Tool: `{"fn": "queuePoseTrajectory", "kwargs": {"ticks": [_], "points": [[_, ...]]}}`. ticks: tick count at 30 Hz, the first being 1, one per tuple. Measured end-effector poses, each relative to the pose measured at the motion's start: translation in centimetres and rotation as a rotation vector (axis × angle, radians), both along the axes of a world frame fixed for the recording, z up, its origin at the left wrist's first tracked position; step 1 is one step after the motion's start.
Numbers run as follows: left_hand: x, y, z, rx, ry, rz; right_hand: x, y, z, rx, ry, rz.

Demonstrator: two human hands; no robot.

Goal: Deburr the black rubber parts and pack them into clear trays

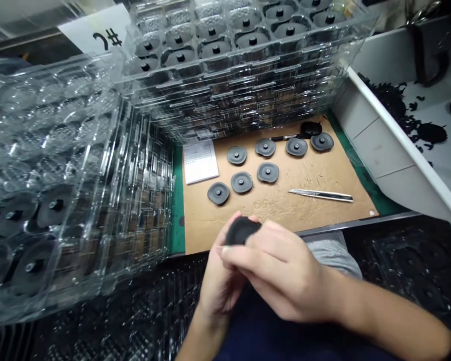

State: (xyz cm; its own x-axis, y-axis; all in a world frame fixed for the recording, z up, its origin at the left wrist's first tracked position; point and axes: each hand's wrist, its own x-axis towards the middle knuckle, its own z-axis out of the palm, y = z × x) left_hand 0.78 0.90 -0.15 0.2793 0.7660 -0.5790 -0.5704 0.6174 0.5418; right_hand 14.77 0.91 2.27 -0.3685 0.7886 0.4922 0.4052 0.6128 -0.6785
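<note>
Near the front edge of the cardboard, a black round rubber part is held between both hands. My left hand wraps round it from the left and below. Fingers of my right hand are closed at its right side, hiding part of it. Whether the right fingers pinch a small piece as well, I cannot tell. Several similar grey discs with a central stub, such as one disc, lie beyond the hands. A craft knife rests to their right on the cardboard.
Stacked clear plastic trays with discs rise at the back, and more trays stand at the left. A paper pad lies beside them. At the right, a white bin holds black scraps. A pen lies behind the discs.
</note>
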Motion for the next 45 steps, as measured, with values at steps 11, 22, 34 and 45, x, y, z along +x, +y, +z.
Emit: {"fn": "queuePoseTrajectory", "kwargs": {"ticks": [11,22,34,45], "points": [[-0.5,-0.6,-0.8,0.055,-0.19,-0.055,2.1,1.9,-0.9,0.099,-0.126,-0.073],[-1.2,-1.3,-1.6,0.0,-0.455,-0.114,6.7,1.4,-12.3,-0.33,-0.162,-0.306],[-1.1,-1.5,-1.6,0.018,-0.433,-0.142,7.3,-1.2,-12.9,-0.332,-0.192,-0.532],[-1.6,-2.0,-1.1,0.061,-0.365,-0.135,3.9,-0.9,-14.3,-0.34,-0.309,-0.466]]}}
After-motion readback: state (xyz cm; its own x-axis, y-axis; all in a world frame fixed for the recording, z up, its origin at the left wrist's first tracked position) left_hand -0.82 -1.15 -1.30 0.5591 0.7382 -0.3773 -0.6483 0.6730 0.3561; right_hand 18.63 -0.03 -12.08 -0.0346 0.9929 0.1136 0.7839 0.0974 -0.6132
